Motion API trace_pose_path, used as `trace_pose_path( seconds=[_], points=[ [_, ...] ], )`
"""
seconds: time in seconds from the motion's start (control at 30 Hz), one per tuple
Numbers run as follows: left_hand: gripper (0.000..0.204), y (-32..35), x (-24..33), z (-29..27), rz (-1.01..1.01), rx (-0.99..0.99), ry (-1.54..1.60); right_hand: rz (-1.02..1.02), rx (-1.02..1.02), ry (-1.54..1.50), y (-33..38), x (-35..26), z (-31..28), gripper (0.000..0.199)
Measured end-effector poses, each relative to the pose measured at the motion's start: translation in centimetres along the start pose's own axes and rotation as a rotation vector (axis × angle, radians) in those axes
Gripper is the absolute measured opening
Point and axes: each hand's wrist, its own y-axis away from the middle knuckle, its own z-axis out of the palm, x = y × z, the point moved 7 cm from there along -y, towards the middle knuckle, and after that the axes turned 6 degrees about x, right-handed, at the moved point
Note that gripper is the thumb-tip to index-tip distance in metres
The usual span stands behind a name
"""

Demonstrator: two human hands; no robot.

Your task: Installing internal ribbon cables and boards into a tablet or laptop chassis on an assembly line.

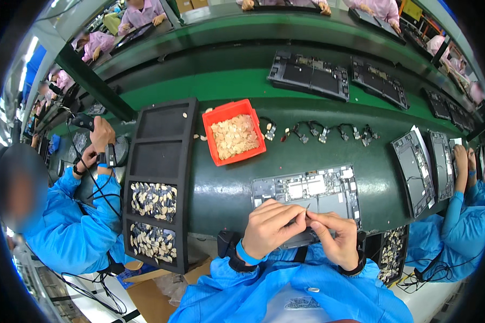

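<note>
My left hand [271, 228] and my right hand [337, 237] meet fingertip to fingertip, both closed in a pinch. Between them shows the tip of a small dark piece [307, 206], too small and too covered to name. Just beneath lies an opened laptop base [331, 191] with its circuit board and dark battery cells bare; my hands hide its near left part. A red bin [214, 146] holding many small beige pieces [234, 136] stands beyond my left hand. Past the laptop base, short black cables with connectors [322, 133] lie in a row on the green bench.
On the left, a black compartment tray [128, 202] holds small beige and dark pieces in its two near sections. Further opened laptop bases stand across the green line [307, 75] and at right [413, 172]. Co-workers in blue sit on both sides; the left one grips a black handheld tool [83, 121].
</note>
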Motion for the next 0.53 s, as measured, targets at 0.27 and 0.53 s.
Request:
trace_pose_path(
  seconds=[0.27,0.53],
  points=[
    [0.011,-6.6,-5.2,-5.8,-0.178,0.322,-0.49,0.339,0.167,-0.321,-2.0,3.7,-3.5,0.03],
    [0.033,-1.7,0.3,4.7,0.196,-0.236,-0.034,0.313,-0.069,-0.222,0.0,4.7,-1.8,0.034]
  ],
)
